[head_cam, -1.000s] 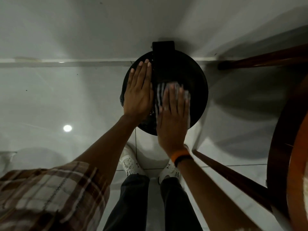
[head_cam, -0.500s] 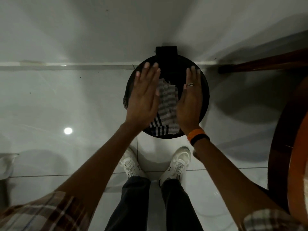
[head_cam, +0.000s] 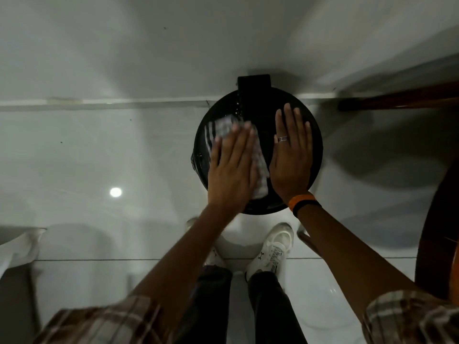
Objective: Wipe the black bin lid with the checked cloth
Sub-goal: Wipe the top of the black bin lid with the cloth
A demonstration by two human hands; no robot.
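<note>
- The white tiled floor point(head_cam: 99, 150) is glossy; a round light reflection point(head_cam: 115, 192) sits at about 8 o'clock from the bin.
- The left hand point(head_cam: 232, 170) lies flat, fingers spread slightly, pressing the checked cloth point(head_cam: 259, 167) onto the lid's left half, toward 9 o'clock.
- The cloth shows past the fingertips and along the hand's right edge.
- The black bin lid point(head_cam: 315, 142) is round and closed, its hinge block point(head_cam: 253, 83) at 12 o'clock touching the white wall point(head_cam: 173, 45). What the bin holds cannot be seen.
- The right hand point(head_cam: 291, 155) rests open and flat on the lid's right half, gripping nothing.
- White shoes point(head_cam: 274, 249) stand at 6 o'clock, near the bin.
- Dark wooden furniture point(head_cam: 432, 232) crowds the right side; open floor lies leftward.
</note>
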